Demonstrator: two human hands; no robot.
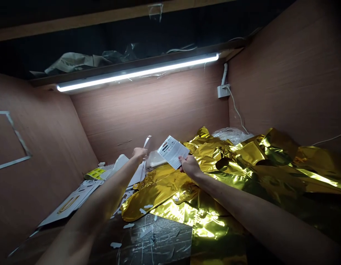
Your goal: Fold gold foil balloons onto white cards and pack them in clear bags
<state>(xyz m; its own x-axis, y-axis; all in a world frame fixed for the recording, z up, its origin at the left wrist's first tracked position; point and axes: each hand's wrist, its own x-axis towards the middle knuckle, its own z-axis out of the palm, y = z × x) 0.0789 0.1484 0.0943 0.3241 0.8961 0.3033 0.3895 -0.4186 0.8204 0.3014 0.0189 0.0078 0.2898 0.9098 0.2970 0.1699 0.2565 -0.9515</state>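
My right fingers [181, 158] pinch the printed card [172, 151] above gold foil [165, 184]; left hand [139, 152] at a white strip [147, 141], grip unclear. Dark tabletop [165, 239], scattered white cutouts [116, 245]. Pinkish wood walls [148, 110], lit tube [140, 73], white socket box [223, 91] at right.

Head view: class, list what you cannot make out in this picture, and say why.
All in the head view:
- Card's small print: too small; one corner is under the right hand.
- Card's back: faces away.
- Left hand's grip on the white strip: too small and unclear.
- Tabletop under the gold foil: covered.
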